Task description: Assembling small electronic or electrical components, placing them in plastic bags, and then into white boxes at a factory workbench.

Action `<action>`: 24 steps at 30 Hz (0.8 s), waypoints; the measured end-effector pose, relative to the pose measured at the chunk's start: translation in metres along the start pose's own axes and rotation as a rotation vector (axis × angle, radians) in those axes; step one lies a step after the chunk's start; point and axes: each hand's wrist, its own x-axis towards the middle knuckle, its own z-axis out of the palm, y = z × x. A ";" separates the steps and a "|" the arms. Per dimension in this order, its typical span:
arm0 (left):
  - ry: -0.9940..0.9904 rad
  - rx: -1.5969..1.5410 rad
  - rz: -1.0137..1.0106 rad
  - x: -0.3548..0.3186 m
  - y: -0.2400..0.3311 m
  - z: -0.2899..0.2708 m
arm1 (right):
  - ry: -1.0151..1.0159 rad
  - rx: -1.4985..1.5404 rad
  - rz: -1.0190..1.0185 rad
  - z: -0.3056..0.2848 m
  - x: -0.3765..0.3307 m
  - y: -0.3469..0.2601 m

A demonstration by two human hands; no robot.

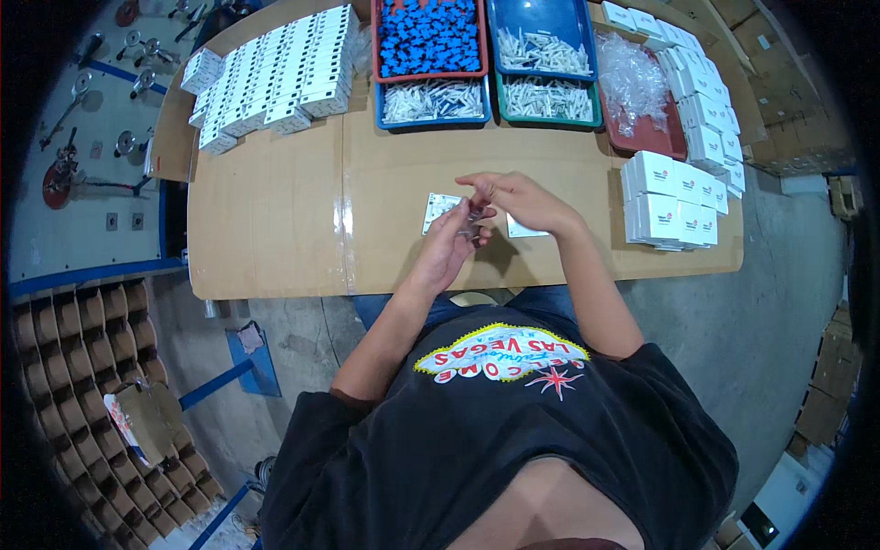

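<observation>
- I see two hands close together over the big brown cardboard table top (275,202).
- The left hand (440,252) is palm up, with its fingers partly curled.
- The right hand (530,199) reaches across from the other side, its fingers bent above the left fingers.
- Something small and shiny seems to be at the left fingers, but I can't tell what it is, or how tightly either hand holds on.
- A white plate with little holes (438,207) lies flat on the cardboard, just beside the left hand and partly hidden by it.
- Another white plate (523,229) lies near the right wrist, partly covered.
- Past the hands sit a red tray (485,72) of blue bits (429,38) and blue and green trays of white sticks (547,99).
- White boxes (676,200) are stacked at the right.
</observation>
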 end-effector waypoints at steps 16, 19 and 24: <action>0.066 0.125 -0.096 -0.022 -0.007 -0.012 | 0.965 -0.937 0.146 -0.182 0.087 0.106; 0.062 0.132 -0.088 -0.021 -0.003 -0.012 | 0.981 -0.928 0.288 -0.179 0.092 0.097; 0.041 0.075 -0.074 -0.018 0.003 -0.011 | 0.987 -1.002 0.280 -0.172 0.095 0.095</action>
